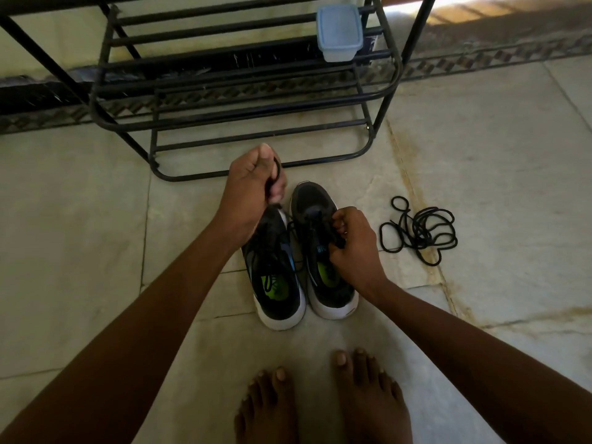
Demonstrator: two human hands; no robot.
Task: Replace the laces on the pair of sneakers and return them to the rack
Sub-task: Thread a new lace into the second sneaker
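Two black sneakers with white soles stand side by side on the floor, toes pointing at the rack: the left sneaker and the right sneaker. My left hand is raised above the left sneaker's toe and grips a black lace that loops out of the fist. My right hand pinches the lacing at the right sneaker's tongue. A loose tangle of black laces lies on the floor to the right of the shoes.
A black metal shoe rack stands just beyond the sneakers. A pale blue lidded plastic box sits on an upper shelf at its right. My bare feet are at the bottom of the view on the tiled floor.
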